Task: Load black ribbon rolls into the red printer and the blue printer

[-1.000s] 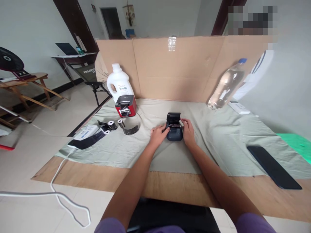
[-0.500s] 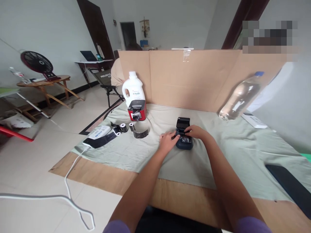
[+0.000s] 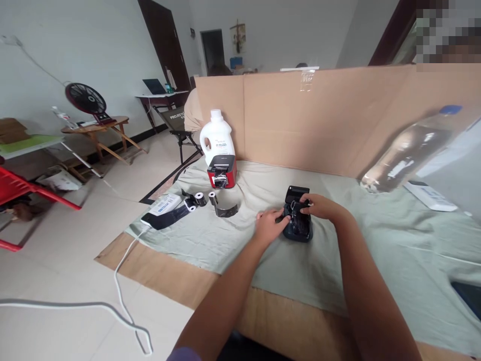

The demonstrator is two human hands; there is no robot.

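Note:
A small dark device (image 3: 297, 235) with its lid (image 3: 296, 193) raised lies on the green cloth, in front of me. My left hand (image 3: 271, 223) is at its left side, with the thumb on its edge and something small and dark by the fingers. My right hand (image 3: 314, 205) pinches at the right of the opening, on a dark strip or roll that I cannot make out clearly. Inside the opening, a roll end and shiny black film show.
A red and black device (image 3: 222, 173) stands before a white jug (image 3: 218, 135). Black rolls (image 3: 200, 199) and a curved strip (image 3: 226, 212) lie left. A large clear bottle (image 3: 409, 150) leans at the right by the cardboard (image 3: 323, 120).
The view has turned slightly left. The right hand has lifted a little from the opening, and the dark roll or film inside now shows more, with a round end visible.

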